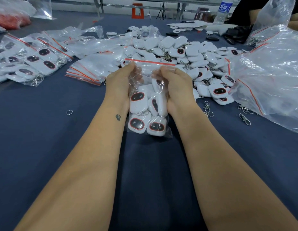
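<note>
Dark blue cloth covered the bench [61,147]. The left hand [119,85] and the right hand [177,85] each gripped, fingers curled, an upper side of a clear zip bag [145,112] packed with white key fobs, at the bench's middle, its red seal strip [150,62] uppermost. Just beyond lay a heap of loose fobs [178,50]. Empty bags [85,72] were stacked left of it, and filled bags [36,60] lay toward the left edge.
</note>
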A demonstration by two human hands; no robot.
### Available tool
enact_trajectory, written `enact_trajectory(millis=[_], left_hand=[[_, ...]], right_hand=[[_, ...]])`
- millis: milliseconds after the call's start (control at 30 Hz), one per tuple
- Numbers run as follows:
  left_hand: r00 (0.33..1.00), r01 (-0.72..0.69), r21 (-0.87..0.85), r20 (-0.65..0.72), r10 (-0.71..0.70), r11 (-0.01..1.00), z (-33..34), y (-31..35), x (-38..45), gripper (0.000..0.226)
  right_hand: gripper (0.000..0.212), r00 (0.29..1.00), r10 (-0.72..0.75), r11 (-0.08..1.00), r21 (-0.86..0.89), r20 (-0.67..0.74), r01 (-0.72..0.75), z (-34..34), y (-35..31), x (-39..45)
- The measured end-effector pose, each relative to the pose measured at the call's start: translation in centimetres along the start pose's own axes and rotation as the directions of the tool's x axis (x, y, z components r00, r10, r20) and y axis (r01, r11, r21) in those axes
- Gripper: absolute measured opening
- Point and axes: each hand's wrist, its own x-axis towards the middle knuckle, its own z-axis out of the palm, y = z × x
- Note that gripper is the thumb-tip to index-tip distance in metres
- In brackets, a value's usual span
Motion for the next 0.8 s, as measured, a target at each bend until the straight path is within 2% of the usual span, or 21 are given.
enact_trajectory(millis=[67, 167, 433, 600, 700, 800], left_hand=[[1.0, 0.007, 0.008, -0.003, -0.007, 1.0, 0.0, 0.1, 0.0, 0.019], [1.0, -0.015, 0.009, -0.014, 0.016, 1.0, 0.0, 0.0, 0.0, 0.027], [0.998, -0.056, 0.014, 0.029, 0.056, 0.998, 0.0, 0.0, -0.4, 0.024], [0.998, -0.06, 0.029, 0.018, 0.059, 0.998, 0.2, 0.0, -0.8, 0.024], [0.998, -0.05, 0.071, 0.046, 0.047, 0.996, 0.3, 0.3, -0.9, 0.033], [0.996, -0.025, 0.123, 0.084, 0.015, 0.992, 0.4, 0.4, -1.5, 0.015]], right_hand=[[0.018, 1.0, 0.02, 0.997, 0.077, 0.018, -0.022, -0.1, -0.1, 0.0], [0.012, 0.999, 0.02, 0.997, 0.074, 0.037, -0.023, 0.1, -0.1, -0.2], [0.034, 0.999, -0.037, 0.995, 0.093, -0.019, 0.038, 0.1, 0.1, -0.1], [0.037, 0.999, -0.038, 0.992, 0.123, -0.037, 0.042, 0.2, 0.1, 0.0], [0.036, 0.999, -0.024, 0.989, 0.143, -0.032, 0.028, 0.2, 0.1, 0.0], [0.035, 1.0, -0.004, 0.982, 0.188, 0.001, 0.004, 0.3, -0.1, 0.0]])
